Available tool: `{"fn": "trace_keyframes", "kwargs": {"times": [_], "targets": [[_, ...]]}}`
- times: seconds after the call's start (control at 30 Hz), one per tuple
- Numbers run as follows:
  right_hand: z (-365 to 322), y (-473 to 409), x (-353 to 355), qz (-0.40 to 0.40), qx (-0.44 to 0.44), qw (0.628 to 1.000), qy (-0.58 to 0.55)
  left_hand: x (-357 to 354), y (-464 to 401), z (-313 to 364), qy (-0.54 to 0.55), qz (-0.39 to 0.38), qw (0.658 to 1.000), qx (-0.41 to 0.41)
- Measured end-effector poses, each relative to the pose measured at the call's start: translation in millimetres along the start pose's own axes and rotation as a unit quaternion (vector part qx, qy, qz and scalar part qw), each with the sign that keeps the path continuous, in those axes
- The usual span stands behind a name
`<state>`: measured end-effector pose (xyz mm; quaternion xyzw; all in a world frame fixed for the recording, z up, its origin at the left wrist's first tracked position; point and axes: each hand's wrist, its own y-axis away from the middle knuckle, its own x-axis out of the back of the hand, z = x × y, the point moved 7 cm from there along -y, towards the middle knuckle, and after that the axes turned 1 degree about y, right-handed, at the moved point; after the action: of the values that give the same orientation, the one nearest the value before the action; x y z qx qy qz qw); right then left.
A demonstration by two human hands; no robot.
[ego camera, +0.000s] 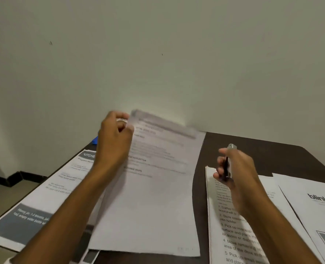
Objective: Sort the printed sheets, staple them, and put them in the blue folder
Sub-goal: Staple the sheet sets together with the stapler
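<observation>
My left hand (116,138) pinches the top left corner of a set of printed sheets (150,197), lifted and tilted over the dark table (253,151). My right hand (234,174) grips a small dark and silver stapler (229,161), to the right of those sheets and apart from them. A corner of the blue folder (95,140) peeks out behind my left hand at the table's far edge. A stack of numbered-instruction sheets (232,235) lies under my right forearm.
A sheet with a "KITCHEN" heading and grey banner (36,212) lies at the left, overhanging the table edge. Sheets marked "blinkit" (317,206) lie at the right. A plain wall stands right behind the table; floor shows at the left.
</observation>
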<state>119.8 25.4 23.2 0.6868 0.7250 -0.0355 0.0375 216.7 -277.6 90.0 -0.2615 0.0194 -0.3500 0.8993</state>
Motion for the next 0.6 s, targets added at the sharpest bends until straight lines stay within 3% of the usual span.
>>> {"fn": "trace_keyframes", "kwargs": {"times": [0.1, 0.2, 0.33, 0.6], "targets": [[-35, 8, -2, -0.002, 0.121, 0.989, 0.079, 13, -10, 51, 0.095, 0.005, 0.993, -0.063], [-67, 25, -5, -0.005, 0.221, 0.972, 0.085, 26, -17, 88, 0.163, 0.024, 0.98, -0.114], [-67, 45, -19, -0.061, 0.235, 0.967, 0.074, 25, -13, 96, 0.218, 0.031, 0.967, -0.125], [-26, 56, -5, -0.03, 0.181, 0.981, 0.071, 11, 27, 32, 0.141, 0.049, 0.988, -0.042]]}}
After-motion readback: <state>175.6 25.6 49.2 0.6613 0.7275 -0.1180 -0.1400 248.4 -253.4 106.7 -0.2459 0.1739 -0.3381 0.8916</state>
